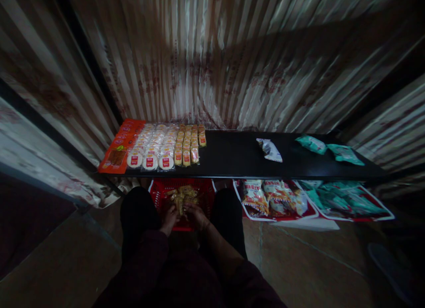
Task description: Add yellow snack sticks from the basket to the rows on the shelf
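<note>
Between my knees, a red basket [207,194] holds a small heap of yellow, clear-wrapped snack packs [186,194]. My left hand [170,218] is at the near left side of the heap, its fingers curled against a pack. From the right, my right hand [196,215] reaches in with bent fingers on the packs at the near edge. The dim light blurs the fingertips. Above the basket, on the black shelf [229,155], similar yellow packs [186,144] stand in rows beside wrapped round white crackers [150,161].
An orange snack bag [117,153] lies at the shelf's left end. A white packet [270,149] and two green packets [345,154] lie farther right. Under the shelf are a basket of red-and-white bags [255,197] and one of green bags [345,199]. A striped curtain [199,69] hangs behind.
</note>
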